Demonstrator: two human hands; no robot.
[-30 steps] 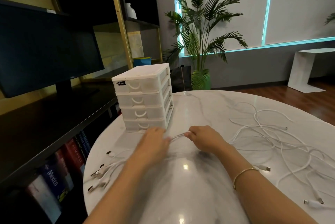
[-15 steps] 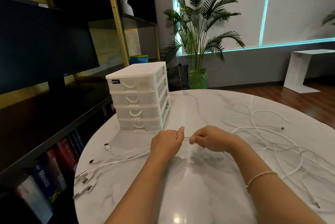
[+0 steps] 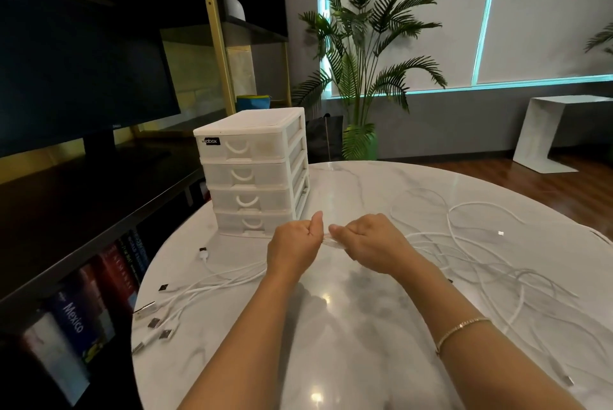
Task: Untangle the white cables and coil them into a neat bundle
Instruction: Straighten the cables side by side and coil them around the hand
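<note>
Two hands meet over the middle of the round marble table [image 3: 331, 326]; the left hand [image 3: 293, 249] is curled into a fist around a bunch of white cables [image 3: 481, 263], thumb raised; the right hand [image 3: 371, 244] grips the same strands just beside it, fingers folded over them; a short stretch of cable shows in the narrow gap between the two fists. From the left hand the strands trail down and to the left across the tabletop, ending in several plug ends [image 3: 156, 320] spread near the table's left edge; from the right hand the rest of the cables spill out to the right in loose, overlapping loops that cover much of that side of the table, still tangled. A thin gold bracelet [image 3: 461, 330] sits on the right wrist. Behind the hands, near the far left edge of the table, stands a white four-drawer plastic organiser [image 3: 255, 171], upright, drawers closed, apart from the hands. To the left a dark shelf carries a black monitor [image 3: 76, 78], with a row of books [image 3: 83, 320] below it; a potted palm [image 3: 361, 55] stands on the floor beyond the table; a white side table [image 3: 547, 131] stands by the far wall at right.
</note>
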